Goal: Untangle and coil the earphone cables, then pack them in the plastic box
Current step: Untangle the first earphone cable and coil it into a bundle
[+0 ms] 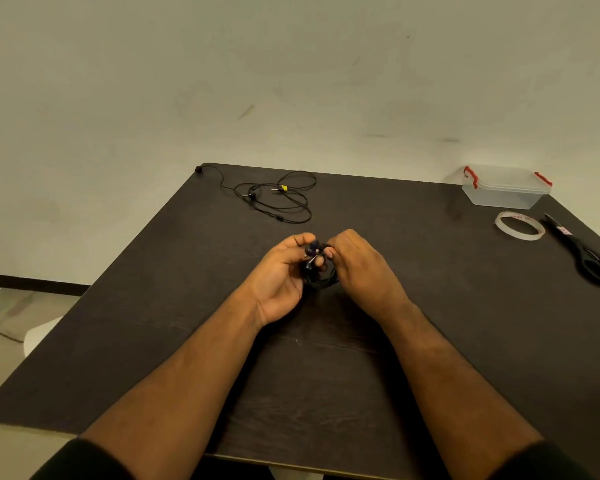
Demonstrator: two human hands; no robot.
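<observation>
A small bundle of black earphone cable (pixel 317 271) with its earbuds sits between my two hands above the middle of the dark table (pixel 153 323). My left hand (pixel 281 275) pinches the earbud end, and my right hand (pixel 364 268) grips the coiled loops from the right. A second black earphone cable (pixel 278 199) with a yellow tag lies loose and spread out at the table's far left. The clear plastic box (pixel 504 187) with red clips stands shut at the far right corner.
A roll of clear tape (pixel 520 226) lies in front of the box. Black scissors (pixel 586 254) rest along the right edge. A pale wall stands behind the table, and floor with cords shows to the left.
</observation>
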